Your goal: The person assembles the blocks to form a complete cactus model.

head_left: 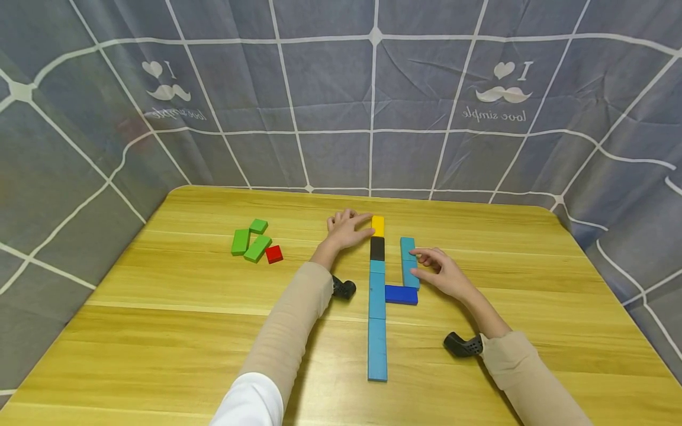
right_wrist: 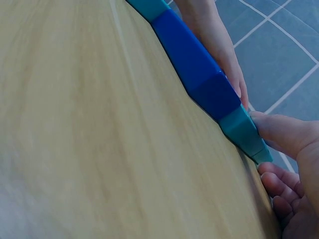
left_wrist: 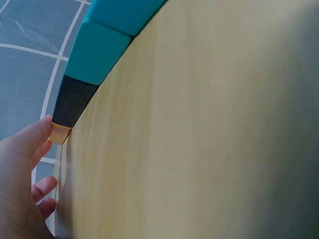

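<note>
A straight column of blocks lies on the table: a yellow block [head_left: 378,225] at the far end, then a black block [head_left: 377,248], then light blue blocks [head_left: 377,349]. My left hand [head_left: 346,230] touches the yellow block's left side with thumb and index finger; the other fingers curl loosely. A dark blue block [head_left: 402,294] sticks out to the right of the column. Beyond its right end, two light blue blocks [head_left: 407,245] form a shorter row parallel to the column. My right hand [head_left: 443,274] touches that row from the right with thumb and index finger extended.
Several green blocks [head_left: 258,248] and a red block [head_left: 274,254] lie apart on the left of the wooden table [head_left: 160,331]. A grey curtain with white lines [head_left: 335,106] hangs behind and beside the table. Each wrist carries a black camera mount [head_left: 462,345].
</note>
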`<state>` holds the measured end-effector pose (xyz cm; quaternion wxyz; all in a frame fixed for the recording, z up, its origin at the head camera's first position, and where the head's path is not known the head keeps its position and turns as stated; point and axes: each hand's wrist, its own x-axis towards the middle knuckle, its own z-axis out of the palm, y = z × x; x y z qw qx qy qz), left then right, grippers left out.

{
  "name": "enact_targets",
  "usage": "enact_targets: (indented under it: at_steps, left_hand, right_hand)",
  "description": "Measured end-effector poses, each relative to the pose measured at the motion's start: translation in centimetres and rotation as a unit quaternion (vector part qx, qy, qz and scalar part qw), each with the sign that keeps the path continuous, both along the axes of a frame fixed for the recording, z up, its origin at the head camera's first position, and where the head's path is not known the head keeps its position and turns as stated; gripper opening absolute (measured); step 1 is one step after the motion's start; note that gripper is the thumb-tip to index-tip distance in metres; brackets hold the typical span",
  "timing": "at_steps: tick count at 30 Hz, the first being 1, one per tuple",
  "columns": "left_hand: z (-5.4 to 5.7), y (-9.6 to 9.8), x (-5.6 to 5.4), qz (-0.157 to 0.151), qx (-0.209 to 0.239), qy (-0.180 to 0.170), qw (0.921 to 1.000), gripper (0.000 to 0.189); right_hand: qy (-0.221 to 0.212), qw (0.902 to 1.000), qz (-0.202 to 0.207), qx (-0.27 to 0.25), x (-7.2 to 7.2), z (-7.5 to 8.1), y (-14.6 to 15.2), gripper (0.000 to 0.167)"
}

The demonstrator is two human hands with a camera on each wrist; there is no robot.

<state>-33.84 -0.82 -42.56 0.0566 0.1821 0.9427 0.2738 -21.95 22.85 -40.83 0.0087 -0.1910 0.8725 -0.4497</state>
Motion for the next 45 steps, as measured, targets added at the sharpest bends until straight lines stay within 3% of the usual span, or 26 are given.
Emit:
enact_targets:
  at_steps: [11,14,23,28,32,37,42,45]
  left_hand:
    - [0.1,0.1,-0.1,-0.006,0.001,0.001,1.0,0.052]
    - [0.1,0.1,-0.1,-0.006,0.004,0.002,1.0,0.052]
    - [0.2,0.1,0.1,-0.004,0.008,0.003,1.0,0.052]
    - [0.2,0.1,0.1,-0.002,0.016,0.003,0.9999,0.053]
    - [0.0,-0.1,0.1,0.014,0.062,0.006,0.9979,0.053]
    - [0.0,-0.6,0.4,0.051,0.153,0.014,0.9868,0.052]
    - [0.6,-2.0,1.5,0.085,0.177,0.044,0.9795,0.05]
    - [1.0,-3.2,2.3,0.094,0.183,0.066,0.9765,0.05]
  right_hand:
    - [-0.008,0.9999,-0.006,0.001,-0.1,0.1,0.1,0.039]
    - [0.003,1.0,-0.004,0.004,-0.7,-1.0,0.7,0.039]
    - [0.008,0.9999,-0.003,0.014,-1.6,-2.6,1.6,0.04]
    - [0.01,0.9999,-0.002,0.007,-1.7,-2.7,1.7,0.041]
    - [0.007,0.9999,-0.005,0.012,-1.7,-2.7,1.6,0.04]
    - [0.002,0.9999,-0.01,0.012,-1.0,-1.6,0.9,0.039]
    - [-0.006,0.9999,-0.006,0.013,0.0,0.4,0.1,0.039]
    - [-0.008,0.9998,-0.004,0.017,0.0,0.4,0.0,0.039]
